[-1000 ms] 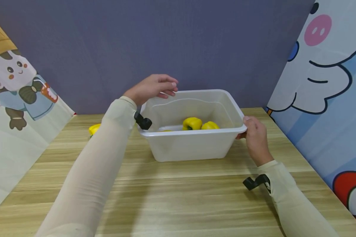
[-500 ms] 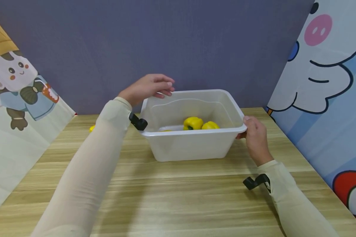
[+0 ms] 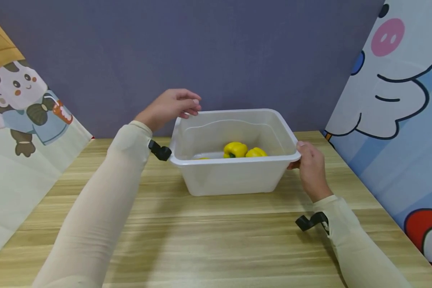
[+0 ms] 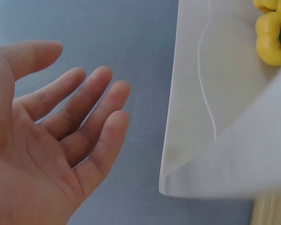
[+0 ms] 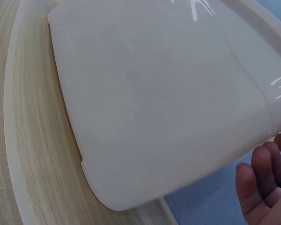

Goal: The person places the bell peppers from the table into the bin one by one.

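Note:
A white plastic bin (image 3: 234, 176) stands on the table, with yellow bell peppers in it. One bell pepper (image 3: 235, 149) shows its green stem end; another bell pepper (image 3: 256, 152) lies beside it, and the front rim hides most of a third yellow piece. At the bin's right front corner, my right hand (image 3: 311, 168) grips the rim, thumb on top and fingers underneath. My left hand (image 3: 171, 106) is raised near the back left corner, holding nothing. In the left wrist view its fingers (image 4: 114, 136) are loosely bent and apart from the bin wall (image 4: 192, 93).
The wood-grain table (image 3: 209, 240) stretches in front of the bin. Behind stands a dark grey-blue panel (image 3: 237, 52). Cartoon-printed panels flank both sides, the left panel (image 3: 25, 172) and the right panel (image 3: 392, 168).
My left hand has drifted left, away from over the bin's back rim. The yellow pepper on the table at left has gone out of sight behind the left forearm. My right hand keeps its grip.

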A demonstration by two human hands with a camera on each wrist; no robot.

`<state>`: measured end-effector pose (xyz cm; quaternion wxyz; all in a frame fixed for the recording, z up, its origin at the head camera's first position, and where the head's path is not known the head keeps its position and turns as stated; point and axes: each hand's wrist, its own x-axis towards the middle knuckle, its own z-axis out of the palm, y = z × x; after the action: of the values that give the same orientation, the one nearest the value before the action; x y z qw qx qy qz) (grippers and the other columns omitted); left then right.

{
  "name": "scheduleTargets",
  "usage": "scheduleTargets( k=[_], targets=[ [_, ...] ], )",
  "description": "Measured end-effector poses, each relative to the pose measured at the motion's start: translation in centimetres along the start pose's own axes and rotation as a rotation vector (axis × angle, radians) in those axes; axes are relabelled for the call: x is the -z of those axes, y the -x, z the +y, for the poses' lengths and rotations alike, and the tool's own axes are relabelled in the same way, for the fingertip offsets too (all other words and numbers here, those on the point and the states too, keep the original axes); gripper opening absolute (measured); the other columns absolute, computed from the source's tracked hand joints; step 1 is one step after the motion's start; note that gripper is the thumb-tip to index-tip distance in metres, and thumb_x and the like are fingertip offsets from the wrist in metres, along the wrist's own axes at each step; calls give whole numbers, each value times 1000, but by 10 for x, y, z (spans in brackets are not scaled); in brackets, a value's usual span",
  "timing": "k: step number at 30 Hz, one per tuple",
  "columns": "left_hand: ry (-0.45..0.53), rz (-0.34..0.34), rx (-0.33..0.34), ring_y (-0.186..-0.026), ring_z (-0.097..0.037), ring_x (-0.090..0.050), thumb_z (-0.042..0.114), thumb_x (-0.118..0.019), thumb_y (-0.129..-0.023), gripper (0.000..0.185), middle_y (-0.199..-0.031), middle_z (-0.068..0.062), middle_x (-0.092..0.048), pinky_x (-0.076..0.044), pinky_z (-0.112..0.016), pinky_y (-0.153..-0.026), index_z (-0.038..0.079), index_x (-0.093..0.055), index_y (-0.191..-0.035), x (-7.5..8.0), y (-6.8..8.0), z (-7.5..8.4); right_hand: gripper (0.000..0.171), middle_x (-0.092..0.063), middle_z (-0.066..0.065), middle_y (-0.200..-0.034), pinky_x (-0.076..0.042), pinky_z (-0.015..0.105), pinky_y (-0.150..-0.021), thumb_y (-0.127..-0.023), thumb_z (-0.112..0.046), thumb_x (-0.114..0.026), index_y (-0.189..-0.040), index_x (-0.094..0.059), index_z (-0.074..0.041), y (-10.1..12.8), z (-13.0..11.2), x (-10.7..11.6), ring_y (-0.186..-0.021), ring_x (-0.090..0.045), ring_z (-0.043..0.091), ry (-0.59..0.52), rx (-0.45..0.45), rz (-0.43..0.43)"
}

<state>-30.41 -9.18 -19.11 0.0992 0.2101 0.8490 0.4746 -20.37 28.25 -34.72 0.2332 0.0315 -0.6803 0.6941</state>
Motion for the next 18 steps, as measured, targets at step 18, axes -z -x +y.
scheduleTargets(
  k=[18],
  targets=[
    [107, 73, 14, -112, -22, -64, 24, -55, -105, 36, -122, -11, -65, -50, -37, -97, 6, -57, -135, 10, 11, -12, 29, -61, 4, -80, -54, 25, -55, -105, -25, -50, -92, -63, -2, 0, 1, 0, -59, -58, 14, 13, -8, 2]
  ],
)
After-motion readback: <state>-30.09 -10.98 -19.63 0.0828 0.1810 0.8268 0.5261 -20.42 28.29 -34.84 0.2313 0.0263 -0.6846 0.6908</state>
